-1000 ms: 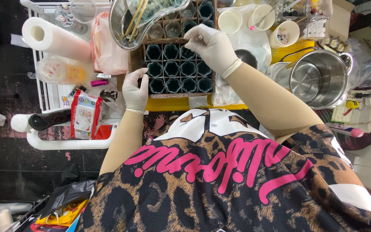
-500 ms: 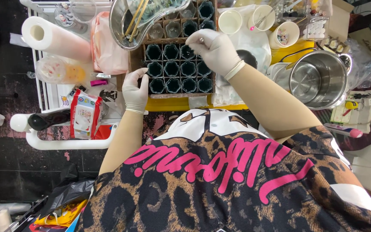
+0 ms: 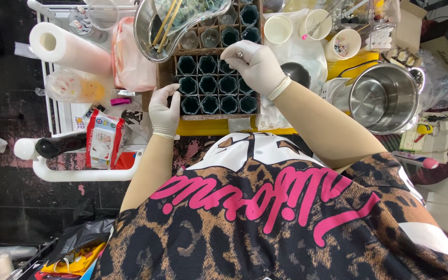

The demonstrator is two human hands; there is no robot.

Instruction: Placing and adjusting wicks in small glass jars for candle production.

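Pinching a small piece above the tray of dark cups

Holding a tiny metallic piece [image 3: 240,54] between thumb and fingertips, the gloved right hand [image 3: 255,66] hovers over the upper right part of the divided tray [image 3: 216,85], fingers narrowed to a fine pinch and wrist bent down, forearm reaching in from the right; the gloved left hand [image 3: 164,109] sits at the tray's left edge, fingers curled narrow against the rim of an outer dark cup [image 3: 189,86], and whether it grips anything I cannot tell; to do this well, I judge that the left hand should steady the tray while the right lowers straight over one cup's centre, keeping the pinch light; around them, a steel bowl with sticks [image 3: 175,21] overlaps the tray's top, a paper towel roll [image 3: 68,49] lies well left, and a steel pot [image 3: 385,98] stands right
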